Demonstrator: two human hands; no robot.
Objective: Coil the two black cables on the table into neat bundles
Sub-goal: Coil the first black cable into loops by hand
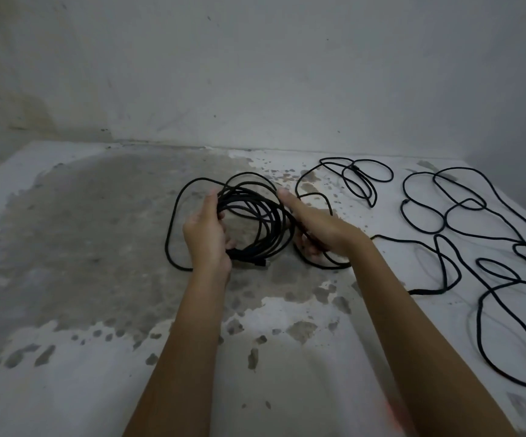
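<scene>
The left hand and right hand grip the coiled cable. The loose cable lies on the desk.

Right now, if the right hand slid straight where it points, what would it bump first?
The coiled cable. The right hand points up-left into the bundle it grips; past that, probably the left hand, though depth is unclear.

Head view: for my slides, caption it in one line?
The left hand and right hand hold a half-wound black cable coil at the worn table; loose cable sprawls at right.
</scene>
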